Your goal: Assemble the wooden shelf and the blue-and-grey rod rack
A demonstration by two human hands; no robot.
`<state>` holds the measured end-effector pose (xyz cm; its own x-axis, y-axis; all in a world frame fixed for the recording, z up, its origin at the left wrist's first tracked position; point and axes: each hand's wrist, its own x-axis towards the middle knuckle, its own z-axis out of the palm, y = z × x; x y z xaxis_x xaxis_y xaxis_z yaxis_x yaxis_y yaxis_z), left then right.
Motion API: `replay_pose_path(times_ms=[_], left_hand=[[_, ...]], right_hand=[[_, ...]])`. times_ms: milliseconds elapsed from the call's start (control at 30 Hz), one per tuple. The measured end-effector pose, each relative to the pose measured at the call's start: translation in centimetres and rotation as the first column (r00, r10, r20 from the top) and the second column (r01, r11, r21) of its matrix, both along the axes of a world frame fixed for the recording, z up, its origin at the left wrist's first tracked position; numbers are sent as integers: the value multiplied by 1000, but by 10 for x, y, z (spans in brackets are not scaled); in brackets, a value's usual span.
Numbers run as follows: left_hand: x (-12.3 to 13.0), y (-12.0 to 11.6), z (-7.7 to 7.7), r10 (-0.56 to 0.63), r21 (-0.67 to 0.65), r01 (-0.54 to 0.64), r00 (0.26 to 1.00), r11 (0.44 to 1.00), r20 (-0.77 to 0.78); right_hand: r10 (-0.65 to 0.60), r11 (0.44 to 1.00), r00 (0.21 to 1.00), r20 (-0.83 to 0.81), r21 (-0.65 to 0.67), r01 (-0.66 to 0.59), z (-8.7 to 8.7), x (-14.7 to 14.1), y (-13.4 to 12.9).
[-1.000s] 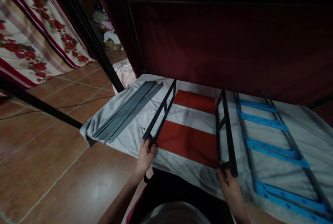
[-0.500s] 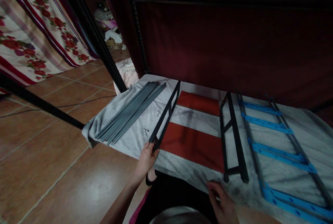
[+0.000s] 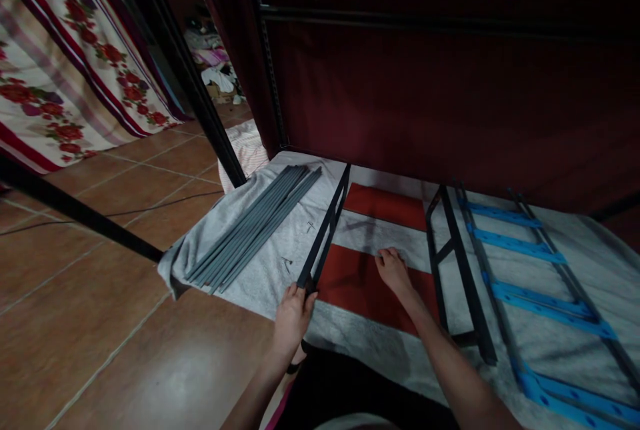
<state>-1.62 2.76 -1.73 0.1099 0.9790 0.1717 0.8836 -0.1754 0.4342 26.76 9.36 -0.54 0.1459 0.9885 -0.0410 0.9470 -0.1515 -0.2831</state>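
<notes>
My left hand (image 3: pixel 295 310) is closed around the near end of a black rectangular frame (image 3: pixel 325 223), which stands on edge on the grey cloth. My right hand (image 3: pixel 395 270) hovers above the larger red panel (image 3: pixel 345 277) with its fingers curled in; whether a small thing is pinched there is hidden. Farther back lies a narrower red panel (image 3: pixel 385 205). A second black frame (image 3: pixel 467 275) is at the right ends of both panels.
Grey rods (image 3: pixel 255 230) lie bundled on the left. Small metal pieces (image 3: pixel 287 262) rest beside the left frame. Racks with blue crosspieces (image 3: pixel 520 245) lie on the right. A black post (image 3: pixel 200 90) rises at left; a dark red curtain (image 3: pixel 425 97) hangs behind.
My right hand has moved forward from near my lap to over the larger red panel. My left hand keeps its hold on the black frame. The view has shifted slightly.
</notes>
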Motion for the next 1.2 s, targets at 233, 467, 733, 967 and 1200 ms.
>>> replay_pose_path(times_ms=[233, 467, 733, 967, 1200], left_hand=[[2, 0, -5, 24, 21, -23, 997, 1000, -76], [5, 1, -6, 33, 21, -32, 998, 999, -60], [4, 2, -4, 22, 40, -19, 998, 999, -63], [-5, 8, -5, -34, 4, 34, 998, 999, 61], [-5, 8, -5, -36, -34, 38, 997, 999, 63]], right_hand=[[106, 991, 994, 39, -84, -102, 7, 1, 1], [111, 982, 993, -30, -148, -114, 32, 4, 16], [60, 991, 990, -125, -109, -74, 70, 1, -3], [152, 987, 982, -115, 69, -144, 107, -16, -56], [169, 978, 981, -90, 137, -156, 113, -21, -84]])
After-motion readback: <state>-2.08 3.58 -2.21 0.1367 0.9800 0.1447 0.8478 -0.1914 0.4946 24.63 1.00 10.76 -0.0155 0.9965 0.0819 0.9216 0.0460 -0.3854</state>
